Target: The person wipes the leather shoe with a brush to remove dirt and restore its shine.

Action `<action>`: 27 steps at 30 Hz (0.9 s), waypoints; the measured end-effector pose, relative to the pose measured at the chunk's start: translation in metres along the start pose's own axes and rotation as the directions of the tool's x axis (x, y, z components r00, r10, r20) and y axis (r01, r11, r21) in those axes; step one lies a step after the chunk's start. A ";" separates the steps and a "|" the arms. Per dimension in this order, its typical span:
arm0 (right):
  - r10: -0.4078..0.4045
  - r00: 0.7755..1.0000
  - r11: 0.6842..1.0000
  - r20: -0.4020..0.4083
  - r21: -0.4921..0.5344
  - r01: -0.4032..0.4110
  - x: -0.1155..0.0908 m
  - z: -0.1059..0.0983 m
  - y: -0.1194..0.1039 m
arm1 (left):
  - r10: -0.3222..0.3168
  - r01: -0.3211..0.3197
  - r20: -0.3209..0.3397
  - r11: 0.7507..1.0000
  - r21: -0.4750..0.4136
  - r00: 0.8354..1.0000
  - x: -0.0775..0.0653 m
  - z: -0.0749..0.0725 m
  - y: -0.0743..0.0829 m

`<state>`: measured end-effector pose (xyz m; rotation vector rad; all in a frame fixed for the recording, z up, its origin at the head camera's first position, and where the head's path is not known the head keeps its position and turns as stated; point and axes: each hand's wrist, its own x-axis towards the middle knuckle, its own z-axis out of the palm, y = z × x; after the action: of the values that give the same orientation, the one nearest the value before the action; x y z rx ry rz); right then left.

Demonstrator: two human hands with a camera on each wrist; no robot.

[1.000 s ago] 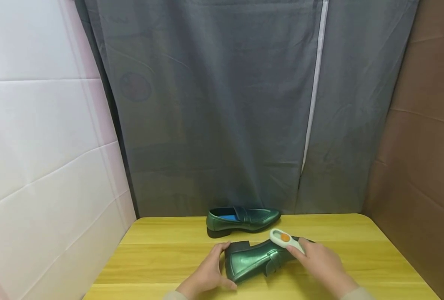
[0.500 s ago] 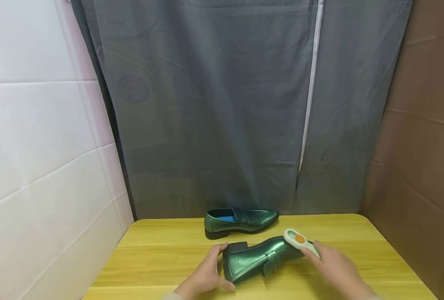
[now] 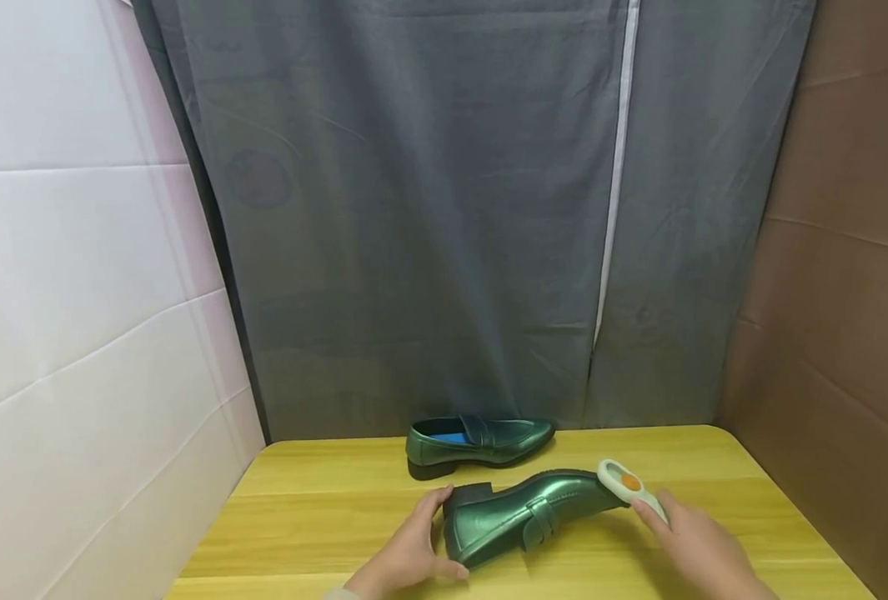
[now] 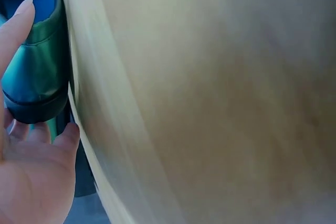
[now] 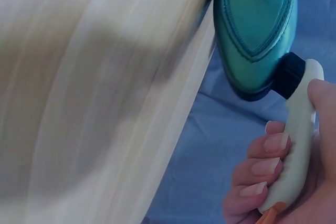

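Note:
A shiny green loafer (image 3: pixel 492 523) lies on its side on the table, sole turned to the back and toe to the right. My left hand (image 3: pixel 408 552) grips it round the heel, thumb at the collar and fingers behind the heel. In the left wrist view the heel (image 4: pixel 37 77) sits between thumb and fingers. My right hand (image 3: pixel 702 546) holds a pale shoe brush (image 3: pixel 618 477) with an orange button, fingers wrapped round its handle. In the right wrist view the brush's dark bristles (image 5: pixel 290 75) touch the side of the loafer's toe (image 5: pixel 252 74).
A matching green loafer (image 3: pixel 514 442) stands upright behind, toe to the right, with a blue insole showing. Both rest on a yellow wood-grain table (image 3: pixel 323 500). A grey curtain (image 3: pixel 413 250) hangs at the back, with white cloth (image 3: pixel 98 292) left and brown cloth (image 3: pixel 841 292) right.
My right hand has moved the brush rightward along the loafer, from its middle to the toe. The left hand keeps its hold on the heel; the view has shifted slightly.

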<state>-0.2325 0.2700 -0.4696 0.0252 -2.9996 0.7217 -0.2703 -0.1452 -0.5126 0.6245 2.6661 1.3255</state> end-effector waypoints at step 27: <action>0.051 0.998 0.999 0.027 0.000 -0.052 -0.006 -0.006 0.017 | -0.028 0.030 0.039 0.997 -0.067 0.999 0.006 -0.009 -0.002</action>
<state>-0.2263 0.2878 -0.4724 -0.0427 -3.0366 0.7332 -0.2791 -0.1504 -0.5084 0.5946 2.5788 1.3752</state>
